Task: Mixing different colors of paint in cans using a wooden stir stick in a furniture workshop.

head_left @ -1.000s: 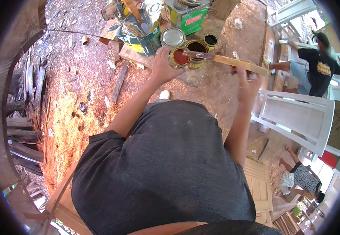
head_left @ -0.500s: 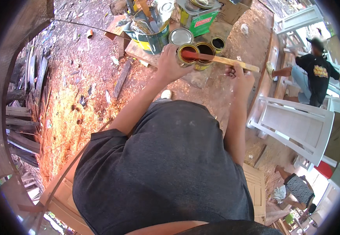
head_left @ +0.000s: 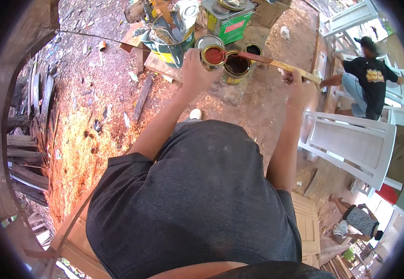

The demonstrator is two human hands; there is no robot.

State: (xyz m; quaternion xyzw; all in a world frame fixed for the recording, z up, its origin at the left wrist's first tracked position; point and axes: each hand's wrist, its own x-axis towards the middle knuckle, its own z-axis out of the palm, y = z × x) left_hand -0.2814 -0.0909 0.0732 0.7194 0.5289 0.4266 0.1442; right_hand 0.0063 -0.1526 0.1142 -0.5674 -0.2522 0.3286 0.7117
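My left hand (head_left: 197, 73) is closed round a small open can of red paint (head_left: 214, 55), tilted so its red inside faces me. In my right hand (head_left: 299, 86) is a flat wooden stir stick (head_left: 285, 66), its far end coated red. That red tip lies by the rim of the can, over a second open can of dark paint (head_left: 237, 64) standing just to the right. A smaller can with dark contents (head_left: 253, 49) stands behind. The round lid (head_left: 209, 41) lies behind the red can.
A cut-down container (head_left: 167, 46) holding brushes and tools stands at the back left, beside a green and silver square tin (head_left: 230, 23). White panels (head_left: 348, 144) stand at right, where one person (head_left: 371, 79) works and another bends (head_left: 362, 219). Wood scraps and shavings litter the ground.
The stir stick has moved right, its red end drawn out of the red paint can. My right hand has shifted right with it. The red can has tilted more toward me.
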